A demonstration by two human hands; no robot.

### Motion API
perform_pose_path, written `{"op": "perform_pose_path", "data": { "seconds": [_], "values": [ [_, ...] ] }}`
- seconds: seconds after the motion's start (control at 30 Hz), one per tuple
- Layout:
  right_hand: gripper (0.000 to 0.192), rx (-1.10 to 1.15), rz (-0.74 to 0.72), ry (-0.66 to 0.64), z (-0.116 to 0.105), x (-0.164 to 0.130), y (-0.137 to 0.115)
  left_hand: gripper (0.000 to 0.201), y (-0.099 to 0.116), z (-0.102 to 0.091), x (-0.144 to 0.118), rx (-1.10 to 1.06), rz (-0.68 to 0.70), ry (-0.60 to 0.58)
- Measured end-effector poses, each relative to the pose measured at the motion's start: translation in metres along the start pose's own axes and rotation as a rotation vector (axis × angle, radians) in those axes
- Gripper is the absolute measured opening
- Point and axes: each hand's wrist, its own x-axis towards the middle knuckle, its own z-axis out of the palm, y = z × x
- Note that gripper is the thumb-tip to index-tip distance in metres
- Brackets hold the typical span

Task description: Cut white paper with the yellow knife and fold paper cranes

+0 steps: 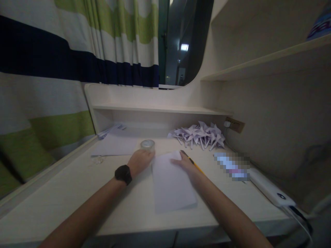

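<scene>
A white sheet of paper [172, 184] lies on the pale desk [77, 196] in front of me. My left hand [141, 161], with a black watch on the wrist, rests at the sheet's upper left corner, just below a roll of clear tape [147, 144]. My right hand [187, 164] lies flat on the sheet's upper right edge, fingers apart. A yellow pencil [192, 162] lies right beside that hand.
A pile of folded white paper pinwheels [200, 135] sits at the back under a low shelf. More paper sheets [115, 144] lie at the back left. A white power strip [271, 189] runs along the right wall. A striped curtain [51, 86] hangs on the left.
</scene>
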Motion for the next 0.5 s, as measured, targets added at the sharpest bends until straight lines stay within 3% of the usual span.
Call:
{"op": "perform_pose_path", "data": {
  "seconds": [0.1, 0.17, 0.5],
  "values": [
    [0.046, -0.017, 0.003, 0.006, -0.002, 0.003, 0.005, 0.027, 0.008, -0.003, -0.006, 0.315, 0.260, -0.055],
    [0.046, -0.031, 0.013, 0.019, -0.003, 0.005, 0.005, 0.027, 0.013, 0.000, -0.010, 0.390, 0.333, -0.036],
    [0.044, 0.028, 0.010, -0.048, -0.003, 0.005, 0.004, 0.019, 0.023, 0.005, -0.015, 0.457, 0.315, 0.056]
  ]
}}
